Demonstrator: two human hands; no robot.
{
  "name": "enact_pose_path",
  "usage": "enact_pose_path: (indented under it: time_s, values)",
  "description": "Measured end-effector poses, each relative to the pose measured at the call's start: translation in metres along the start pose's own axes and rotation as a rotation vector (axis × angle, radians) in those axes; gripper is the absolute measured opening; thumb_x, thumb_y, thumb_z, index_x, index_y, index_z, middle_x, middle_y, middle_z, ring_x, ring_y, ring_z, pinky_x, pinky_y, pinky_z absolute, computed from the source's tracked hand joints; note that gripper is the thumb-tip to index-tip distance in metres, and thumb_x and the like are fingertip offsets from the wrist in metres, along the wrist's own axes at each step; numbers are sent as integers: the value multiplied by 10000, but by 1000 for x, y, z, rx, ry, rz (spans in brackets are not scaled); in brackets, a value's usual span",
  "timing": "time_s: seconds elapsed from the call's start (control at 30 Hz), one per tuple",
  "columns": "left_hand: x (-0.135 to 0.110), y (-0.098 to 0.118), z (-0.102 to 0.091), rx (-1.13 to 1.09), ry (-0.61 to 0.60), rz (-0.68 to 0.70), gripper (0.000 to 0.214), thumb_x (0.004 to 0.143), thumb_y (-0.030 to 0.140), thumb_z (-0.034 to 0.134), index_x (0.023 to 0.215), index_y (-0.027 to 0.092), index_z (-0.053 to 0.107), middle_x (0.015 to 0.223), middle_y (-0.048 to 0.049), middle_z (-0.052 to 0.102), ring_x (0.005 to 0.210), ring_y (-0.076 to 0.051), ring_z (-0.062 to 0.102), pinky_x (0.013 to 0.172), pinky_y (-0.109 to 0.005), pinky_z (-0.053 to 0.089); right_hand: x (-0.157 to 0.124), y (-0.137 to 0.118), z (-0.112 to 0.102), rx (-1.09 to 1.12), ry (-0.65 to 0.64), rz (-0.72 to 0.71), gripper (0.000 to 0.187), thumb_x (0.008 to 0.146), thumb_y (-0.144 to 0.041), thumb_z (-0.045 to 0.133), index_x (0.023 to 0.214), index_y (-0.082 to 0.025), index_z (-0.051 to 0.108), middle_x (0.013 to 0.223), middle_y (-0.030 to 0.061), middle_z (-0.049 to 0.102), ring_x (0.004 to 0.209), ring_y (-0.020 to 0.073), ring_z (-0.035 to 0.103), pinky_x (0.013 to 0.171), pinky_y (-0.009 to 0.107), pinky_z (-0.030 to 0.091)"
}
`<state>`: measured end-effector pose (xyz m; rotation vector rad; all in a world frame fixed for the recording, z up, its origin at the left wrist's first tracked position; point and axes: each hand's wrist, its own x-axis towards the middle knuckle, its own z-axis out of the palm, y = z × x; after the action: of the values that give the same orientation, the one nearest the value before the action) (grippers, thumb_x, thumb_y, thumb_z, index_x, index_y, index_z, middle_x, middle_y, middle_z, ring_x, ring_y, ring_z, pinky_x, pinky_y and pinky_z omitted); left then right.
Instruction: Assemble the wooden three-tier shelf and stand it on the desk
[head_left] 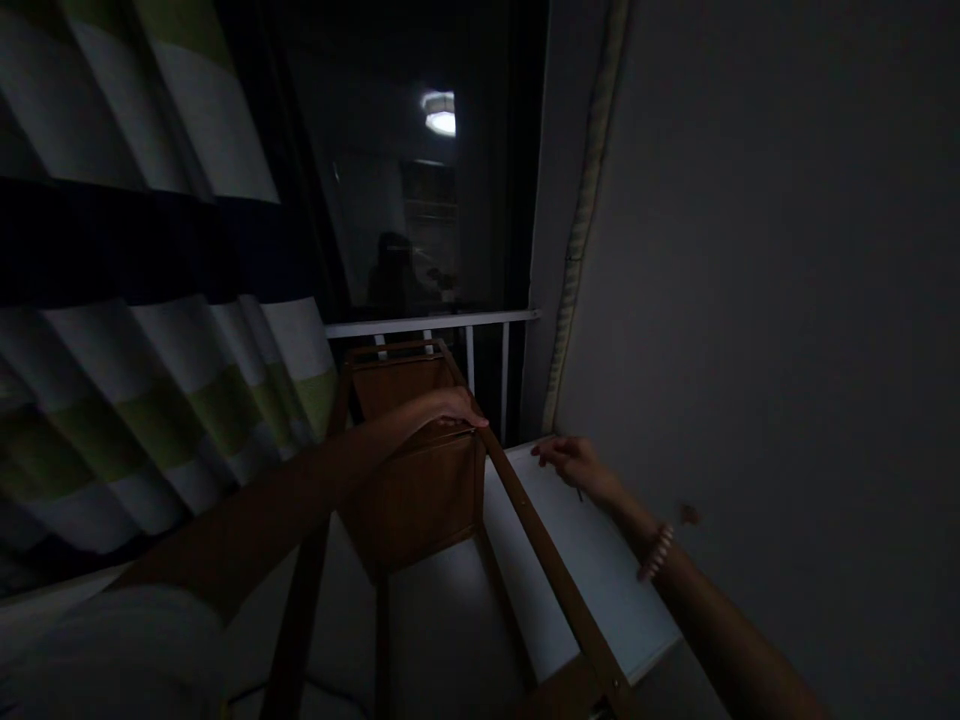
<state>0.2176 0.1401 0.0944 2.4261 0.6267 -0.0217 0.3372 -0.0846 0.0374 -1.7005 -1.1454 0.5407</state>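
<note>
Hands apart. Left hand laid over side rail of brown wooden frame, below window; grip firmness unclear. Right hand half-curled by white surface, contents unclear. Advisable: brace rail firmly, more light.

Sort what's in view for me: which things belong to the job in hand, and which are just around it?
In the job:
- Wooden frame, left hand on its rail
- Right hand, apart from the frame; too dark to tell what it holds, if anything

Just around:
- Curtain
- White railing
- Window
</note>
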Motion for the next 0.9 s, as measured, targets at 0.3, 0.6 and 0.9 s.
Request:
enact_pose_path:
  time_s: [0.3, 0.6, 0.9]
  values:
    - [-25, -13, 13, -38, -139, 94, 234, 498, 298, 680, 684, 161, 644, 634, 27, 584, 597, -103, 491, 528, -169, 338, 68, -25, 43, 24, -181, 106, 322, 826, -325, 490, 667, -74, 612, 477, -17, 491, 390, 30, 304, 374, 169, 200]
    - [-18, -15, 22, -129, -209, 108, 211, 544, 158, 570, 732, 172, 666, 649, 39, 591, 618, -99, 494, 556, -171, 337, 80, -27, 65, 168, -210, 178, 203, 834, -193, 445, 803, -79, 610, 453, -24, 506, 335, 42, 314, 351, 175, 212]
    - [-24, -9, 24, -178, -193, 155, 198, 572, 126, 553, 731, 145, 669, 632, 41, 580, 626, -86, 488, 571, -162, 330, 74, -30, 69, 237, -159, 201, 250, 835, -170, 439, 658, -84, 593, 429, -19, 503, 342, 38, 334, 364, 175, 209]
